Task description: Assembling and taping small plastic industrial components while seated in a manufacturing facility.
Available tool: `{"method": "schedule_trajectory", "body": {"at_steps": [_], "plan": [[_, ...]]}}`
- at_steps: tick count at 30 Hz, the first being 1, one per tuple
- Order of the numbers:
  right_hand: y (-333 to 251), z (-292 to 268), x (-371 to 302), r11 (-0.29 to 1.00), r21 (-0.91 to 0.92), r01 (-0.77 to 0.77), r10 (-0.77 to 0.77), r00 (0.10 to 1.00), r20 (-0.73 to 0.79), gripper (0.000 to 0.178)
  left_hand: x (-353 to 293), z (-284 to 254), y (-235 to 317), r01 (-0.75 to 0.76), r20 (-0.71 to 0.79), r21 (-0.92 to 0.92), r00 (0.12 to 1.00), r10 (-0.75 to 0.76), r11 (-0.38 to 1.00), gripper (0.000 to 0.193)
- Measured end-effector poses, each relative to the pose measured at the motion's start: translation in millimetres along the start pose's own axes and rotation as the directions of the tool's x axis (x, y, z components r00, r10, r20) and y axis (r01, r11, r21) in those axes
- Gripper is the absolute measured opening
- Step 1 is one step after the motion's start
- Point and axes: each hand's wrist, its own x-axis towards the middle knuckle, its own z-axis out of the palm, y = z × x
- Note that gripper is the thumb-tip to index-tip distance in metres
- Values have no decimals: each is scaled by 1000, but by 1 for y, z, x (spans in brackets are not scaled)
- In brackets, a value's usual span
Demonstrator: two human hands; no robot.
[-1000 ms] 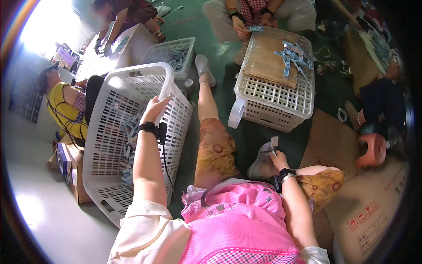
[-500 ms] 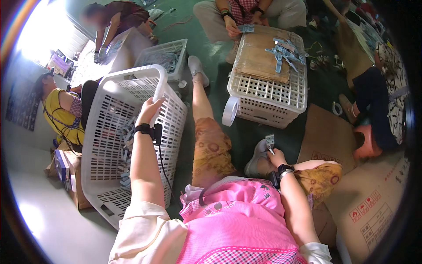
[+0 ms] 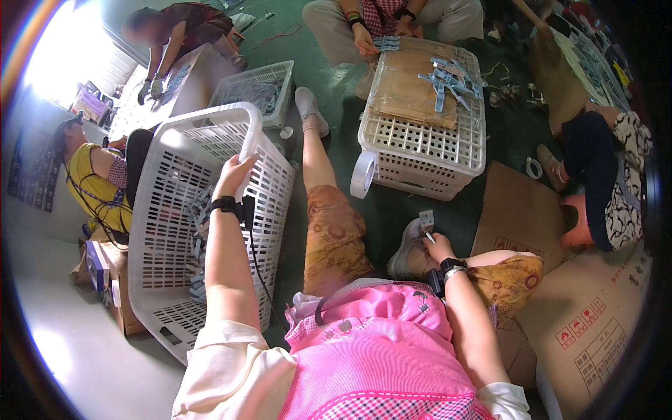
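Head view, looking down at a seated person in a pink apron, legs stretched out on a green floor (image 3: 392,217). At the far left of the frame, a person in a yellow top (image 3: 94,185) sits beside small cardboard boxes (image 3: 105,276). Just right of them, in the left centre, a large white perforated plastic basket (image 3: 175,231) stands tilted on its side, with small grey parts lying inside. The left hand (image 3: 234,175) is closed over the basket's upper rim, gripping it; a dark band circles that wrist. Above it, toward the upper left, a smaller white basket (image 3: 255,87) holds more grey parts. In the upper centre, an upturned white crate (image 3: 423,143) topped with a cardboard sheet serves as a worktop, with blue-grey clips (image 3: 444,80) scattered on it and a roll of tape (image 3: 362,173) hanging at its corner. Right of centre, the right hand (image 3: 437,246) rests near a shoe, fingers pinched around a small grey clip (image 3: 427,222). Flattened cardboard (image 3: 518,210) lies at the right.
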Motion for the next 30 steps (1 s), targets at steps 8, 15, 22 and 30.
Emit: {"method": "schedule_trajectory", "body": {"at_steps": [8,15,22,30], "plan": [[10,6,5,987,-107,123,-132,988,-86,23,0,-1,0,3,-10,9,1000,-3,1000,36],[11,6,5,987,-87,133,-141,986,-88,24,0,-2,-1,2,-5,38,1000,-2,999,38],[9,5,4,991,-71,111,-117,990,-79,24,-5,0,5,-8,-2,22,1000,8,1000,37],[17,10,10,987,-90,133,-141,986,-88,22,-4,-1,4,-14,4,36,1000,14,999,39]]}}
